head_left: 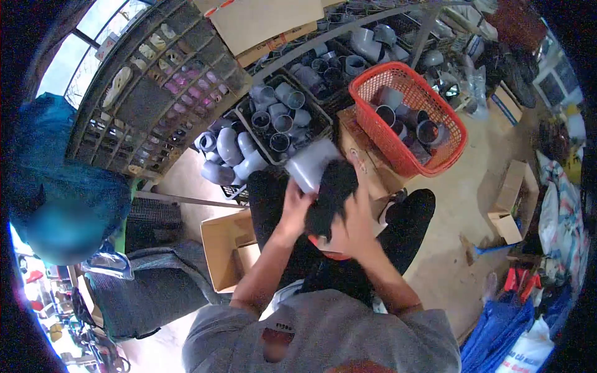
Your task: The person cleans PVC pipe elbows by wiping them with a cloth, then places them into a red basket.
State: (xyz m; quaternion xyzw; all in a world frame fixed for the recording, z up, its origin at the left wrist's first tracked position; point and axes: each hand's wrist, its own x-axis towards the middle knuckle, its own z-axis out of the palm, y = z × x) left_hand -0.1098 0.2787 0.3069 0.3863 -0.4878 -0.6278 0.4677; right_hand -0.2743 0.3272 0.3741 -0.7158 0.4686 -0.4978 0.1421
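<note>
My left hand (295, 210) is closed around a grey plastic pipe fitting (308, 166), which is tilted and slightly blurred above my lap. Right beside the fitting is a black, cloth-like thing (333, 198); its exact kind does not show. My right hand (353, 225) is at the right side of this black thing, smeared by motion, so its grip cannot be made out. Something red (334, 254) peeks out below the right hand, mostly hidden.
A red plastic basket (457, 144) and a black crate (320, 115) hold grey fittings. More grey elbows (230, 146) lie left of the crate. An open cardboard box (219, 245) stands by my left leg. A slatted dark rack (149, 93) rises at upper left; another box (513, 193) sits right.
</note>
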